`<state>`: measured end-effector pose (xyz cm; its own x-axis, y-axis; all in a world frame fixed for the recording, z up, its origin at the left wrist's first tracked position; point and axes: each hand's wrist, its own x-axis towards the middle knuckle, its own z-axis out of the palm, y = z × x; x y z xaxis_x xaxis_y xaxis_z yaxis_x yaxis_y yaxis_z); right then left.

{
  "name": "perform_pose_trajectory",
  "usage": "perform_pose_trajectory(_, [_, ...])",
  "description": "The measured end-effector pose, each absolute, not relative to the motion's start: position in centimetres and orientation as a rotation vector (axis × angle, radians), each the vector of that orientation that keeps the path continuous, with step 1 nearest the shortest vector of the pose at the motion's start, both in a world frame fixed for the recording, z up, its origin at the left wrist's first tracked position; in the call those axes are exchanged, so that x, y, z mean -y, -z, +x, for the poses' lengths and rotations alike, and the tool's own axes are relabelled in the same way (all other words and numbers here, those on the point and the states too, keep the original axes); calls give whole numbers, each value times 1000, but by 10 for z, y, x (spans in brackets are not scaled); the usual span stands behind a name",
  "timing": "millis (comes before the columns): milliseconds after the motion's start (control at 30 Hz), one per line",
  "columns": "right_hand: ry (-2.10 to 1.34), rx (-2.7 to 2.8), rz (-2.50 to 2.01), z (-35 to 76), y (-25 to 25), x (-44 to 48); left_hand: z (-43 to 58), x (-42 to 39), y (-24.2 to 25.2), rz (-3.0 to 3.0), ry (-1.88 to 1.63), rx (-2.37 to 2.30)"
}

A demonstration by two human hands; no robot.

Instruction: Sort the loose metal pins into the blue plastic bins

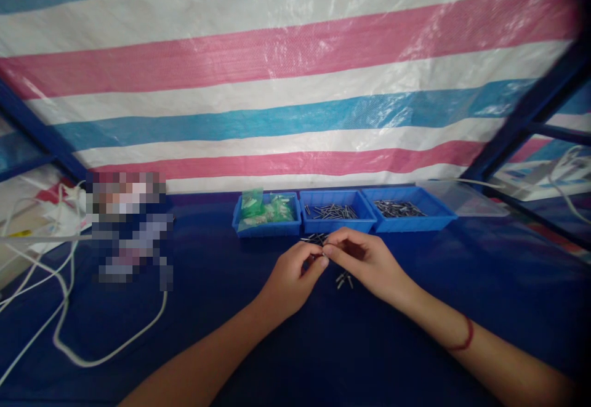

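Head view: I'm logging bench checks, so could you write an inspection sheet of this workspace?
Surface: dark blue table.
Job's things: left bin holds green packets; middle bin and right bin hold small metal pieces; more lie loose by the hands.
Clutter: clear plastic beside the right bin; blurred patch at left, unreadable.
Hands: left and right meet at the fingertips; anything pinched is too small to tell.
Cables: white, looped at left.
Surroundings: striped sheet, blue frame.
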<state>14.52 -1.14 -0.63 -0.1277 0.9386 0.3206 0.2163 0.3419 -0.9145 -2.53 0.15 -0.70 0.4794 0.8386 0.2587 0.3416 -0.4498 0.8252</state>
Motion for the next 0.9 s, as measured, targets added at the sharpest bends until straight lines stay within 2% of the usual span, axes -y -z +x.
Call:
perform_pose_trajectory(300, [-878, 1605, -1074, 145, 7, 11, -26, -2, 8, 1960, -907, -1018])
perform_pose_trajectory(633, [-629, 1885, -1157, 162, -5, 4, -29, -3, 8, 2015, -997, -1059])
perform_pose_trajectory(733, [-548, 1724, -1243, 177, -3, -6, -29, 1, 4, 2193, -922, -1000])
perform_pose_trajectory(900, [-280, 1459, -1449, 221, -5, -26, -27, 13, -1, 2618, -608, -838])
